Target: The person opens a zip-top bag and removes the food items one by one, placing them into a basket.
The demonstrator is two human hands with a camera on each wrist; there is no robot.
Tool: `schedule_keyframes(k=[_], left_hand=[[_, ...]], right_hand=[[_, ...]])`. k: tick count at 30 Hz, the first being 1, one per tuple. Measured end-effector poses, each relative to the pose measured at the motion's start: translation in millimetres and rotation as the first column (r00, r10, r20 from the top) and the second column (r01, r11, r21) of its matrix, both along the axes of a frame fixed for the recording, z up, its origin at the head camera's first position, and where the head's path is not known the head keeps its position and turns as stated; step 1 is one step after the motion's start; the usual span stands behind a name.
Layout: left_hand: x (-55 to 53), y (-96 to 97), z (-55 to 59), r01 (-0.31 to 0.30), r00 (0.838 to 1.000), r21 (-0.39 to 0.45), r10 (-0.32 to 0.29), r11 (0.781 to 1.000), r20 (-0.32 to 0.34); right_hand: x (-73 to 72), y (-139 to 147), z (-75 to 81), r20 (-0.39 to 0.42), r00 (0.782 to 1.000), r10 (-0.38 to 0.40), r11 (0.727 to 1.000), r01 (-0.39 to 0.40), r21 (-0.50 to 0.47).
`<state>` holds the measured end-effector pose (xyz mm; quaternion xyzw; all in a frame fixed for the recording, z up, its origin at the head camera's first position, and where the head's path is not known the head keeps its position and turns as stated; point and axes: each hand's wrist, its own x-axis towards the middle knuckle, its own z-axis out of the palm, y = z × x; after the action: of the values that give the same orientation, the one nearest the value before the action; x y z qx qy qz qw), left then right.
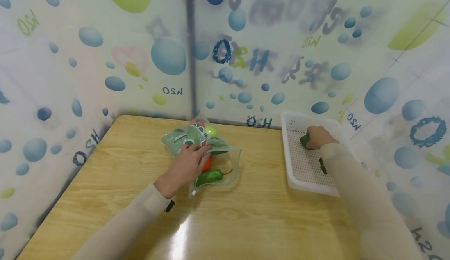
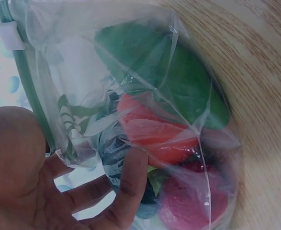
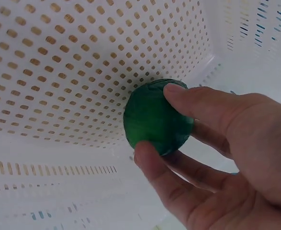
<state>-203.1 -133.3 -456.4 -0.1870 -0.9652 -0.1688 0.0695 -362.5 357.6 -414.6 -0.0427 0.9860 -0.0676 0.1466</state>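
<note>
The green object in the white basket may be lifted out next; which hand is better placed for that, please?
Probably the right hand: its fingers grip the green object inside the white basket, while the left hand is away at the clear bag.

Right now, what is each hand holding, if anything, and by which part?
The right hand pinches a green round object by its rounded sides. The left hand touches the clear bag; whether it grips it cannot be told.
</note>
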Motion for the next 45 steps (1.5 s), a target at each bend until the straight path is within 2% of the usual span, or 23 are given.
schedule_keyframes(k=[8,13,21,27,35,37,40,42,45], left_hand=[[-2.1,1.1,-0.3,0.015,1.0,0.015,-0.014,1.0,-0.02],[-2.2,0.0,-2.0,0.015,0.999,0.013,-0.015,1.0,-0.03],[-2.1,1.3,-1.8,0.014,0.999,0.008,-0.014,1.0,-0.049],[-1.3,3.9,-1.7,-0.047,0.999,0.048,0.047,0.998,0.003],[-0.9,3.5,0.4,-0.037,0.999,0.027,0.036,0.999,0.011],[-0.4,1.9,0.2,-0.029,0.999,0.022,0.029,0.999,0.024],[0.9,-0.8,0.9,-0.006,1.0,0.007,0.006,1.0,0.022],[2.2,-2.8,1.8,0.009,1.0,-0.008,-0.009,1.0,0.016],[4.6,-5.8,2.6,0.031,0.999,-0.028,-0.03,0.999,0.018]], right_hand=[[7.0,-3.1,4.3,0.026,0.998,-0.061,0.998,0.062,-0.008],[9.4,-7.0,10.3,-0.019,0.998,-0.056,0.998,0.056,-0.022],[20.1,-24.8,25.6,-0.147,0.989,0.034,0.998,-0.042,-0.054],[42.6,-52.6,35.6,-0.261,0.96,0.104,0.985,-0.136,-0.108],[82.2,-100.6,42.8,-0.379,0.899,0.22,0.951,-0.284,-0.121],[92.4,-113.7,41.1,-0.414,0.873,0.259,0.933,-0.337,-0.127],[106.7,-133.9,38.0,-0.47,0.82,0.326,0.891,-0.434,-0.138],[116.7,-147.8,35.5,-0.517,0.768,0.378,0.849,-0.511,-0.137],[130.3,-169.3,32.8,-0.55,0.702,0.452,0.784,-0.607,-0.13]])
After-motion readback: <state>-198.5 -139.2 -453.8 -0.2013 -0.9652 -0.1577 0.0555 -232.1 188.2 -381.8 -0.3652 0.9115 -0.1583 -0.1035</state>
